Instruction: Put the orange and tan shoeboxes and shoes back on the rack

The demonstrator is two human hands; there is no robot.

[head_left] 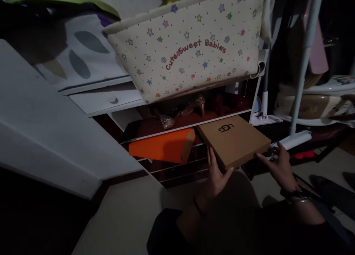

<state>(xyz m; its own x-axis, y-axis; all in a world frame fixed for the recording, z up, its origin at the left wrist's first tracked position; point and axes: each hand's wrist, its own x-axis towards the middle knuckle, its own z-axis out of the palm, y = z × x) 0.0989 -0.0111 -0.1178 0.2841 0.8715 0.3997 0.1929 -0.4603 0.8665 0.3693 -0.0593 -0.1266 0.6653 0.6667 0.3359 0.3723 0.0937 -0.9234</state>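
A brown cardboard shoe box [235,138] marked UGG juts out of a low shelf, its lettering upside down to me. My left hand [217,177] grips its near left corner, fingers along the side and thumb at the front edge. At the near right corner is my right hand [280,168], fingers spread, thumb tip at the box's front face. Its other fingers appear apart from the cardboard. To the left, an orange box [161,146] lies tilted on the same shelf level. Glittery high-heeled shoes [180,114] rest on the shelf above.
A white fabric storage bin [191,51] with printed stars overhangs the shelves. A white drawer [108,99] and a wall [50,118] are at the left. Right of the rack stand a pole-handled mop [301,74] and stacked basins [318,103]. Dark shelf edges lie below the boxes.
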